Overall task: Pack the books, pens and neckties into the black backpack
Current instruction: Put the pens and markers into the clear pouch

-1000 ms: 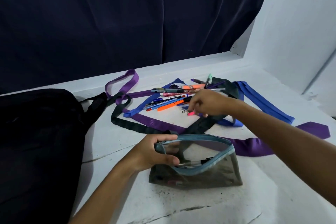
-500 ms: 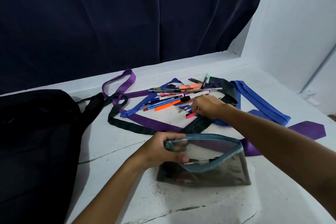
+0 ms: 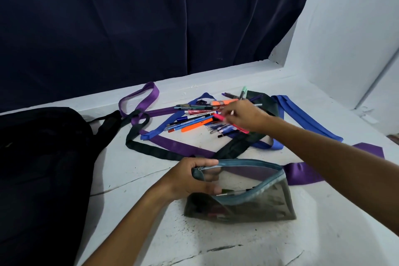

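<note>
My left hand (image 3: 190, 179) grips the left end of a see-through pencil pouch (image 3: 241, 205) with a blue zipper, holding its mouth wide; a few pens lie inside. My right hand (image 3: 246, 115) holds a pink pen (image 3: 232, 124) just above a heap of pens and markers (image 3: 194, 122). Under and around the heap lie a purple necktie (image 3: 172, 144), a blue necktie (image 3: 302, 116) and a dark green necktie (image 3: 151, 150). The black backpack (image 3: 43, 168) lies at the left. No books show.
Everything rests on a white cracked surface (image 3: 216, 244). A dark blue curtain (image 3: 151, 17) hangs along the back and a white wall (image 3: 356, 28) rises at the right. A backpack strap (image 3: 108, 123) reaches toward the ties.
My right hand has lifted the pink pen off the heap and shifted slightly back over the pens. My left hand keeps holding the pouch.
</note>
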The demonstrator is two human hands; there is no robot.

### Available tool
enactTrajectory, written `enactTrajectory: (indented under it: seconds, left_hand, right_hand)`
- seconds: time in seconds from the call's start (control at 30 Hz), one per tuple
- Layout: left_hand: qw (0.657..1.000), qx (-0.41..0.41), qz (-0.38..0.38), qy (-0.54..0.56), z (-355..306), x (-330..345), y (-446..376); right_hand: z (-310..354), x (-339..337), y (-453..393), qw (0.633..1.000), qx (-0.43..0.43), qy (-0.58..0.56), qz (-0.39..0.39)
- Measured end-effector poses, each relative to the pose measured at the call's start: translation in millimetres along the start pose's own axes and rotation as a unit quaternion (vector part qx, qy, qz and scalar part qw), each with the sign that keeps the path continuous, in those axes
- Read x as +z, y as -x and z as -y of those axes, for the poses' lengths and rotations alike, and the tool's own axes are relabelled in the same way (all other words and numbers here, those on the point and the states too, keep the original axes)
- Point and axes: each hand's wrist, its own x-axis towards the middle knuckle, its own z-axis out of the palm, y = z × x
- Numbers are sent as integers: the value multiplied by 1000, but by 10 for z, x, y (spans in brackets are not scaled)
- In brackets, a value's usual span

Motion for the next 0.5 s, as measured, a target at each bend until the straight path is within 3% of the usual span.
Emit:
enactTrajectory:
  seconds: [0.1,0.2,0.33,0.4,0.47,0.5]
  left_hand:
    - [1000,9,-2,-16,-21,8,19]
    - [1000,8,-2,-20,-8,-9,20]
    - [999,12,-4,-29,1,-21,6]
    - [999,15,-9,-40,-12,-15,7]
    - [999,10,-5,-41,-31,-15,12]
    - [999,6,-1,-34,-41,-13,11]
  right_hand:
    - [265,-328,94,971,41,-226,-65]
    - [458,-536,265,947,47,-314,41]
    - [577,-409,472,956,-8,-173,237]
    - [554,-279,490,939,-13,-65,337]
    - [457,-249,429,933,7,-25,360]
    - [372,-262,364,947,20,-23,320]
